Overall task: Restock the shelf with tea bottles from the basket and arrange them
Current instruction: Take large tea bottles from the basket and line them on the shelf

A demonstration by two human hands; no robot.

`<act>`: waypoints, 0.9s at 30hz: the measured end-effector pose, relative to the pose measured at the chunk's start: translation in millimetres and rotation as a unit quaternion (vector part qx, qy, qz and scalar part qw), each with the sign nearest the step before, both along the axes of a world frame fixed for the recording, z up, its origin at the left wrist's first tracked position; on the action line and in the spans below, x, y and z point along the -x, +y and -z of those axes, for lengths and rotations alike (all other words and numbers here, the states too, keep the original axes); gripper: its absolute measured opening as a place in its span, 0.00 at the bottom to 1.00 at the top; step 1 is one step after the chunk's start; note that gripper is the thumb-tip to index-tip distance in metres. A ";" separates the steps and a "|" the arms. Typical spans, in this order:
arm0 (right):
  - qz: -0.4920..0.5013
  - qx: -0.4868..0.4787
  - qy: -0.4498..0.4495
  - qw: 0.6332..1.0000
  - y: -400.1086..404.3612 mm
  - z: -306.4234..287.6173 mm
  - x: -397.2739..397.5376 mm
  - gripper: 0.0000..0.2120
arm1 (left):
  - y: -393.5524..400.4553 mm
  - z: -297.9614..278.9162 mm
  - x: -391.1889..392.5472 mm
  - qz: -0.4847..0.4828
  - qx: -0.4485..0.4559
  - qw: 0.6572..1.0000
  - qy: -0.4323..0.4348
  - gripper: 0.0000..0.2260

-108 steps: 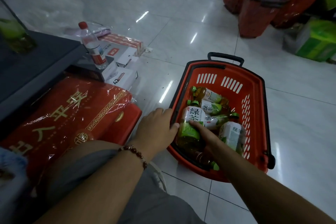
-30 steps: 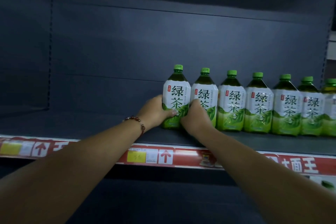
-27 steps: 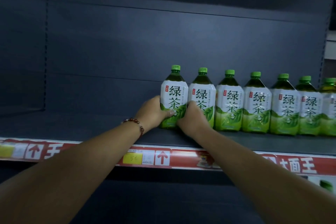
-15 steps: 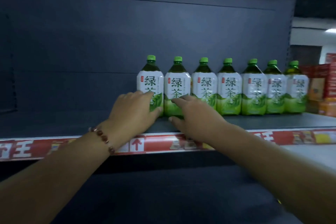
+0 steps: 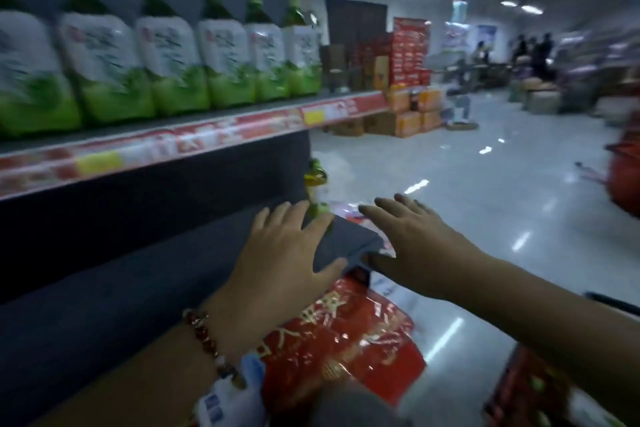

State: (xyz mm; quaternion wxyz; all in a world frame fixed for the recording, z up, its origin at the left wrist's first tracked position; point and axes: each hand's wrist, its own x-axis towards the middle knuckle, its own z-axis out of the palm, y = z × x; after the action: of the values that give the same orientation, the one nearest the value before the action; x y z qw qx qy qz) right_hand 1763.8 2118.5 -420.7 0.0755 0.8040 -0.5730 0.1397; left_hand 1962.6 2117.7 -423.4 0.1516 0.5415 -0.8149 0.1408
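Observation:
A row of several green tea bottles (image 5: 166, 52) with green caps and white-green labels stands on the dark shelf (image 5: 194, 121) at the upper left. My left hand (image 5: 287, 253) hovers with spread fingers over the corner of the lower shelf board (image 5: 349, 239), holding nothing. My right hand (image 5: 412, 243) is stretched out flat beside it, also empty. A corner of the red basket (image 5: 530, 392) shows at the lower right, partly behind my right forearm. The view is motion-blurred.
A red foil-wrapped gift box (image 5: 346, 340) lies on the floor under my hands. A lone bottle (image 5: 315, 184) stands at the lower shelf's end. Stacked red and orange cartons (image 5: 408, 80) sit down the aisle. Another red basket (image 5: 623, 177) is at the right edge.
Both hands have let go of the shelved bottles and dropped down towards the lower shelf. The view has swung right and down, away from the bottle row.

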 end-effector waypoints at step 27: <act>0.408 -0.354 -0.032 0.841 83.5 388.7 295.6 0.35 | -0.3 289.4 349.1 0.322 -0.275 0.898 -0.120 0.26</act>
State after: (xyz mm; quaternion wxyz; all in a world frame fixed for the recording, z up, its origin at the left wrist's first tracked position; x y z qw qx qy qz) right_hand 1468.2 2202.1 -809.4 -0.1823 0.4644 -0.8619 -0.0905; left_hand 1613.4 2117.5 -712.9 -0.0657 0.2489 -0.9629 -0.0814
